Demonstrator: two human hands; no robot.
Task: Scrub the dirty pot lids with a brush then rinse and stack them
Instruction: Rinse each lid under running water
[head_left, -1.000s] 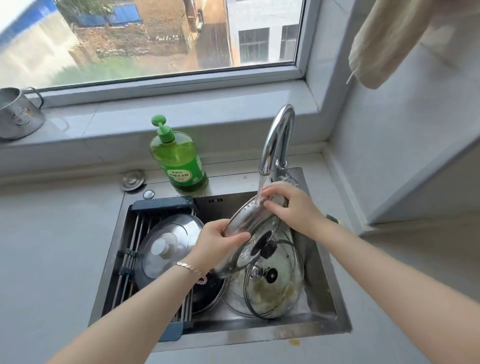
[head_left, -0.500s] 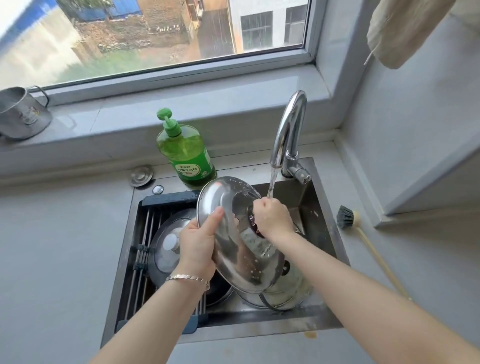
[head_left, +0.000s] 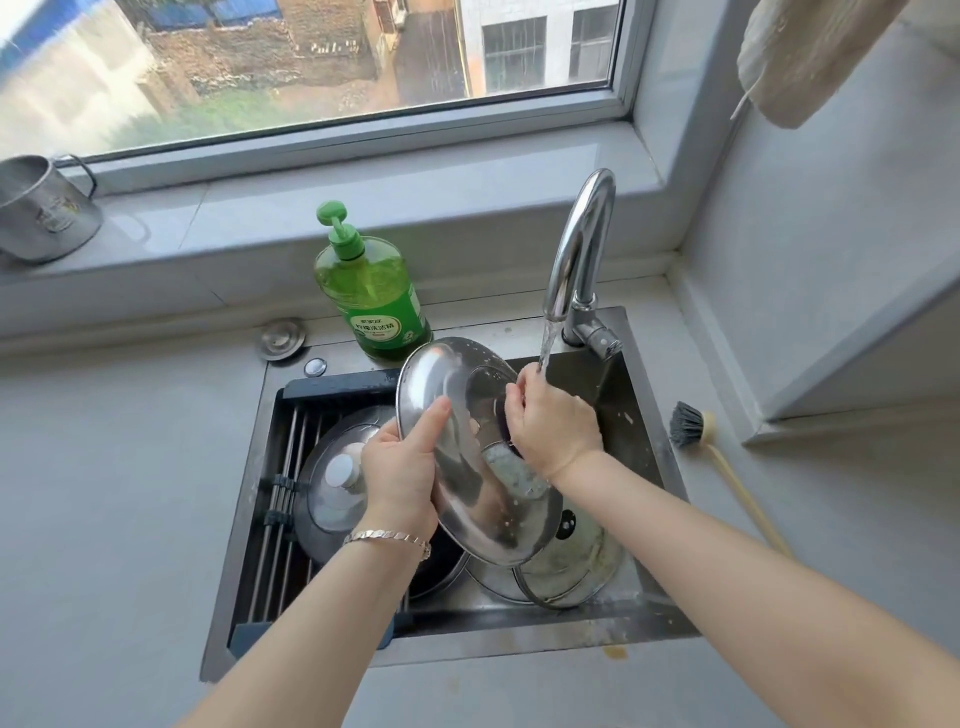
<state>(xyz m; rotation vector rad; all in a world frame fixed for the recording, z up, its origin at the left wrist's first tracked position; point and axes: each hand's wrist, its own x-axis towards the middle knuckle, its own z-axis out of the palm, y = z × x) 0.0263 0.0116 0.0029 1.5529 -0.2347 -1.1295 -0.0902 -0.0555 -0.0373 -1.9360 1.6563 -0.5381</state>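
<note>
We are gripping the steel lid (head_left: 470, 499) by its left rim in our left hand (head_left: 400, 467), thumb across its face, tilted over the sink (head_left: 641, 467). Our right hand (head_left: 553, 421) is curling round its dark knob (head_left: 505, 427) under the stream (head_left: 547, 347) from the tap (head_left: 576, 249); both grips are staying unchanged from half a second ago

A home kitchen: steel sink (head_left: 644, 452), running tap (head_left: 579, 249), dish soap bottle (head_left: 371, 296), window sill (head_left: 363, 202).

Held lid (head_left: 467, 467): polished steel, wet, glossy. Faucet (head_left: 579, 249): chrome, mirror-shiny. Soap bottle (head_left: 371, 296): clear green plastic. Brush (head_left: 737, 478): pale wood handle w/ dark bristles. Mug (head_left: 44, 213): dull metal. Counter (head_left: 104, 493): matt grey.
</note>
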